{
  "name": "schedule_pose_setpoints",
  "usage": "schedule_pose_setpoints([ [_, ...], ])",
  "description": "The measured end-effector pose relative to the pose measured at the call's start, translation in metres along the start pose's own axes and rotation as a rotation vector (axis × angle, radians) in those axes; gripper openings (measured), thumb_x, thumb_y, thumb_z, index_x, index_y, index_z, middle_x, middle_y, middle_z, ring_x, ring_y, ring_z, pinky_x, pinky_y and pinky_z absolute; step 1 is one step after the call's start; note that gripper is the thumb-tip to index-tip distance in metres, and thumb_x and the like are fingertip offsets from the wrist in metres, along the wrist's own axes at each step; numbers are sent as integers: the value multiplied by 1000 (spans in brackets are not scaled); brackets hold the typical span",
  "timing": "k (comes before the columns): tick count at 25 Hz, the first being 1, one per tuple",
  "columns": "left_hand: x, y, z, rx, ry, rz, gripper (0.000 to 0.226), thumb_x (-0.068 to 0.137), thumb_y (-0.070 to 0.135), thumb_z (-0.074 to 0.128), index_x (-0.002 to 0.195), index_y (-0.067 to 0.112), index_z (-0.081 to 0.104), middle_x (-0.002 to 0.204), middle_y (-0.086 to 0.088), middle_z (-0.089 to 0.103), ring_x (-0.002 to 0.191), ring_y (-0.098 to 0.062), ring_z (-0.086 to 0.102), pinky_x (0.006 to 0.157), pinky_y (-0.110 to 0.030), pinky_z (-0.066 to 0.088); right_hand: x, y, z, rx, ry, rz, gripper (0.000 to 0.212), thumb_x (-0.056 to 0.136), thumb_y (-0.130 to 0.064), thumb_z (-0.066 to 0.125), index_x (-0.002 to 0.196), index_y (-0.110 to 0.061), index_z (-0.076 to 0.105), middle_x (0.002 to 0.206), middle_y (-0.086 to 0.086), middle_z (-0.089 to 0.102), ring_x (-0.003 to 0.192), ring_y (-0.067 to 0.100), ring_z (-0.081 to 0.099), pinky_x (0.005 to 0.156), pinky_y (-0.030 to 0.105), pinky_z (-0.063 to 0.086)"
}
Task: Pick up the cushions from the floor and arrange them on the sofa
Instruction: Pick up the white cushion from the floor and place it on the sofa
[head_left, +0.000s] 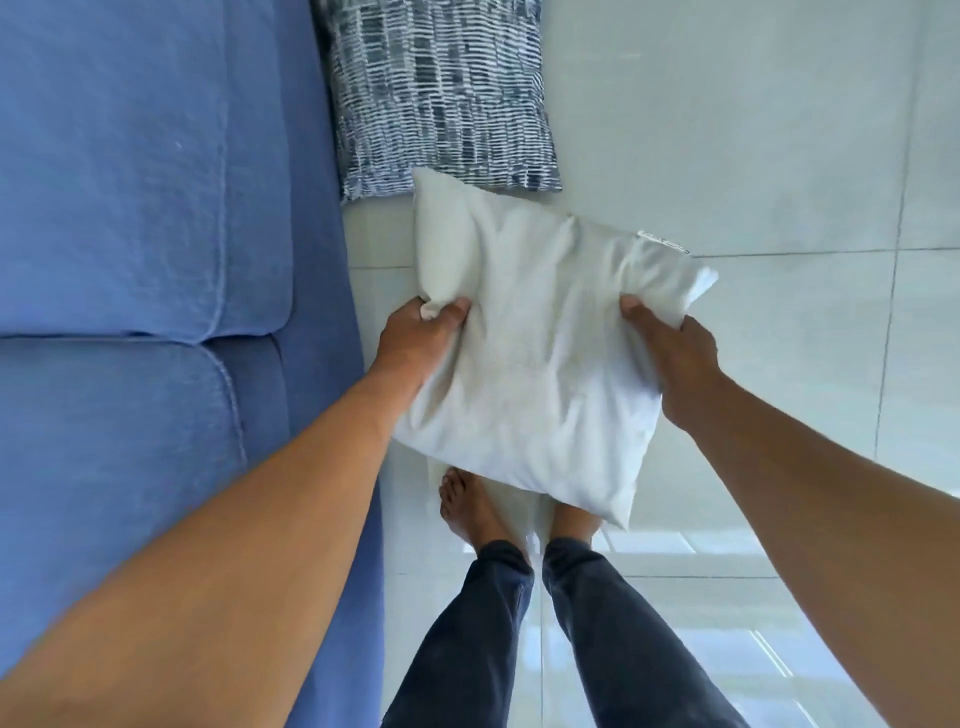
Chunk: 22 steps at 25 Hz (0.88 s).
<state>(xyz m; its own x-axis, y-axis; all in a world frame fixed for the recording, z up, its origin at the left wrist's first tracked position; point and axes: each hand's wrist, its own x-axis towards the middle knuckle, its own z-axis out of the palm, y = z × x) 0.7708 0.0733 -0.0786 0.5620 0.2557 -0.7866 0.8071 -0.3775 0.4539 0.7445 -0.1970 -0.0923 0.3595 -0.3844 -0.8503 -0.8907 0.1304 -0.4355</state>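
A plain white cushion (530, 343) hangs in the air above the floor, held by both hands. My left hand (415, 343) pinches its left edge and my right hand (670, 358) grips its right edge near the corner. Beyond it a blue-and-white patterned cushion (441, 93) lies on the tiled floor, its left side against the sofa's front. The blue sofa (140, 208) fills the left of the view, its seat cushions bare.
My bare feet (467, 504) and dark trouser legs stand on the glossy white tiles (753, 156) under the white cushion, close to the sofa's front edge. Open tiled floor stretches to the right.
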Motion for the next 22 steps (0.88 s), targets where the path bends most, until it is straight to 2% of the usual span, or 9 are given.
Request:
schedule_pose_setpoints([
  [4,-103,56,-62,-150,9,45,15,95,43,71,88,32,64,95,13,69,92,-14,66,76,-27,51,-101,-72,-38,-27,-38,-117,87,52,-67,91,123,-22,72,120,-4,77,112,24,73,105,45,57],
  [5,-124,66,-76,-176,9,55,15,95,42,72,90,29,66,96,11,71,92,-14,67,76,-27,53,-122,-87,-43,-29,-54,-147,83,56,-65,91,124,-22,71,120,-4,77,112,24,73,105,46,57],
  [7,-169,82,-109,-214,11,76,29,92,41,75,103,14,72,106,-2,77,101,-24,71,90,-39,57,-172,-119,-49,-44,-86,-209,72,67,-59,89,125,-20,71,119,-4,77,112,23,73,105,46,57],
  [9,-212,98,-141,-255,42,88,40,90,41,77,110,8,71,115,-10,78,109,-28,72,99,-48,57,-217,-146,-50,-67,-120,-275,66,73,-55,88,126,-20,70,119,-3,76,111,22,73,103,46,58],
  [10,-231,103,-156,-286,56,92,36,91,40,77,110,9,71,114,-9,78,109,-27,72,98,-46,58,-239,-159,-50,-76,-139,-308,64,76,-54,87,127,-19,69,118,-4,76,111,21,72,101,44,58],
  [12,-268,106,-183,-358,93,101,19,94,34,76,103,18,71,108,1,77,104,-20,72,86,-33,58,-281,-177,-46,-81,-199,-354,58,81,-49,86,127,-18,68,114,-7,74,108,18,72,91,37,59],
  [14,-299,104,-203,-403,133,110,12,95,32,75,103,25,70,105,9,75,99,-11,70,76,-23,51,-310,-185,-42,-96,-251,-378,55,82,-47,85,126,-18,68,112,-8,74,105,15,71,85,33,58],
  [17,-343,88,-234,-505,215,115,22,96,31,75,115,21,70,109,9,75,97,-5,68,74,-21,48,-352,-191,-27,-160,-322,-439,56,80,-50,86,125,-20,70,115,-4,76,107,19,72,93,38,59],
  [22,-399,32,-278,-693,373,74,24,96,31,74,117,20,69,108,10,74,98,-6,67,74,-21,48,-418,-195,31,-288,-451,-549,52,82,-44,86,125,-18,70,112,-6,75,103,14,70,84,30,53],
])
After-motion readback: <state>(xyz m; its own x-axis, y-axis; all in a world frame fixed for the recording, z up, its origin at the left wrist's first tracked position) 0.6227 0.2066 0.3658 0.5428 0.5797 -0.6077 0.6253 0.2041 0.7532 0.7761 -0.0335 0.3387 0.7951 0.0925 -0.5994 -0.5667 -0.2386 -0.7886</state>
